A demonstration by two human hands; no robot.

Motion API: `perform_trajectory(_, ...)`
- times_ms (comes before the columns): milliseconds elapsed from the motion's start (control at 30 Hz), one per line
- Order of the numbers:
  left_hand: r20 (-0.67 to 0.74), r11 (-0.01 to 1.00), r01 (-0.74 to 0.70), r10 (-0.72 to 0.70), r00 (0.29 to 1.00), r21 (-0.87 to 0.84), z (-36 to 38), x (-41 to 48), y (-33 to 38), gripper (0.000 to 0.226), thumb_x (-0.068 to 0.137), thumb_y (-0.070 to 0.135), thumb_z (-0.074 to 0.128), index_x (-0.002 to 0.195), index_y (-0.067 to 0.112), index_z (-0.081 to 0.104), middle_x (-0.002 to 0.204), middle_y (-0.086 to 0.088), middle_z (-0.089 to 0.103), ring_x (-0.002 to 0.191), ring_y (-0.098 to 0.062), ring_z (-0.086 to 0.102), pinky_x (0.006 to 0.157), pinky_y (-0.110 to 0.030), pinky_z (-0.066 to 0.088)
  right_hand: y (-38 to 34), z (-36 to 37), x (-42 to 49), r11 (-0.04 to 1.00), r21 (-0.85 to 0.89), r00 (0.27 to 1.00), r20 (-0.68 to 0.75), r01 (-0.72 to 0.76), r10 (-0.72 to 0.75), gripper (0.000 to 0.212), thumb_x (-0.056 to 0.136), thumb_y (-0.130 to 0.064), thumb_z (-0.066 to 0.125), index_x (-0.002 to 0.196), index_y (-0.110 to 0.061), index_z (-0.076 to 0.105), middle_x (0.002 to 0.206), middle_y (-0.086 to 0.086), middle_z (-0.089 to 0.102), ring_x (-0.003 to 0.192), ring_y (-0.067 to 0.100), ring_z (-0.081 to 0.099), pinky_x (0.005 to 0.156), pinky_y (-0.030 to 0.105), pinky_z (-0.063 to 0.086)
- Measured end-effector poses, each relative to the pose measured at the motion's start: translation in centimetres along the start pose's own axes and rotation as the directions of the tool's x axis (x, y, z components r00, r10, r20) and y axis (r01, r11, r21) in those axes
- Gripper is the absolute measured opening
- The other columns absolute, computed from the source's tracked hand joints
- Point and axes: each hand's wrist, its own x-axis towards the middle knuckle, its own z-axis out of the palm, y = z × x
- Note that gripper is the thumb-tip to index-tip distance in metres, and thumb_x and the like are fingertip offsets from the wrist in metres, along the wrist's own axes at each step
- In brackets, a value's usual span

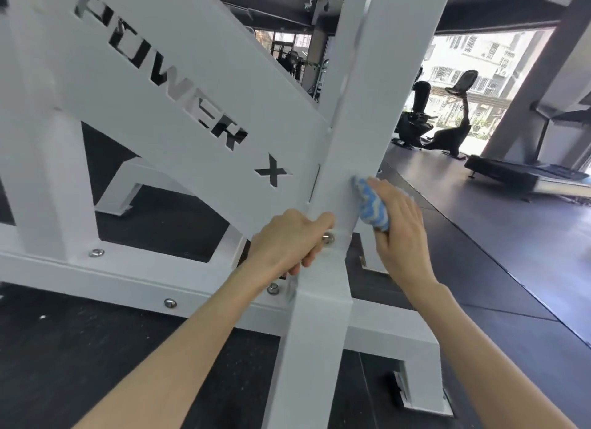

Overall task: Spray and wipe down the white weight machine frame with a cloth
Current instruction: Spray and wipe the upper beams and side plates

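Cloth on the side of the white post

The right hand (pixel 399 233) holds the cloth (pixel 371 204) against the white post (pixel 351 108), which runs long, up and down. The left hand (pixel 284 236), just below and beside it, curls around the post's other edge.

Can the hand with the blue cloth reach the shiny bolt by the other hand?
Probably yes. The bolt sits bare on the same post, just below the cloth in the right hand; only the left hand crowds it.
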Motion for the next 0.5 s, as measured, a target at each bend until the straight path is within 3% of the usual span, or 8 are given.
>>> perform_trajectory(67, -0.091, 0.999, -0.011, 0.014, 0.996, 0.039, 0.3, 0.2, -0.3, 0.044, 0.076, 0.048, 0.048, 0.043, 0.018, 0.049, 0.043, 0.004, 0.053, 0.041, -0.021, 0.046, 0.059, -0.030, 0.043, 0.1, -0.3, 0.1, 1.000, -0.010, 0.999, 0.043, 0.022, -0.022, 0.050, 0.084, -0.018, 0.035, 0.133, -0.016, 0.046, 0.135, -0.001, 0.051, 0.126, 0.020, 0.045, 0.106, 0.034, 0.032)
perform_trajectory(233, -0.087, 1.000, 0.024, -0.025, 0.996, -0.003, 0.2, 0.9, -0.3, 0.048, 0.083, 0.052, 0.051, 0.050, 0.018, 0.052, 0.045, 0.004, 0.055, 0.043, -0.020, 0.048, 0.061, -0.030, 0.044, -0.7, -0.1, 0.5, 0.994, 0.005, 0.988, 0.110, 0.105, -0.105, 0.049, 0.085, -0.018, 0.040, 0.133, -0.016, 0.049, 0.135, -0.003, 0.051, 0.128, 0.017, 0.043, 0.106, 0.030, 0.031)
perform_trajectory(367, -0.370, 0.995, 0.001, 0.034, 0.928, 0.095, -0.6, 1.0, -0.9, 0.049, 0.087, 0.050, 0.046, 0.051, 0.018, 0.054, 0.044, 0.005, 0.056, 0.039, -0.019, 0.051, 0.065, -0.030, 0.049, -1.8, 0.0, 0.8, 0.992, 0.068, 0.978, 0.170, 0.106, -0.117, 0.045, 0.085, -0.029, 0.044, 0.127, -0.014, 0.055, 0.122, -0.004, 0.058, 0.114, 0.014, 0.049, 0.098, 0.027, 0.035)
perform_trajectory(433, -0.377, 1.000, 0.014, -0.007, 0.926, 0.016, -1.1, 1.1, -1.5, 0.049, 0.085, 0.049, 0.046, 0.049, 0.017, 0.051, 0.043, 0.004, 0.054, 0.038, -0.020, 0.048, 0.063, -0.032, 0.048, -2.4, 0.4, 0.7, 0.990, 0.140, 0.950, 0.303, 0.030, -0.071, 0.038, 0.087, -0.033, 0.049, 0.117, -0.012, 0.058, 0.109, -0.006, 0.059, 0.103, 0.013, 0.050, 0.090, 0.022, 0.035)
perform_trajectory(500, -0.301, 0.994, 0.035, -0.065, 0.952, -0.105, -1.7, 1.3, -1.9, 0.050, 0.077, 0.053, 0.047, 0.043, 0.016, 0.048, 0.042, 0.001, 0.051, 0.036, -0.022, 0.044, 0.058, -0.033, 0.043, -3.0, 1.5, 0.6, 0.989, 0.144, 0.844, 0.535, -0.040, -0.044, 0.044, 0.089, -0.046, 0.048, 0.118, -0.014, 0.058, 0.116, -0.003, 0.057, 0.110, 0.014, 0.049, 0.095, 0.023, 0.034)
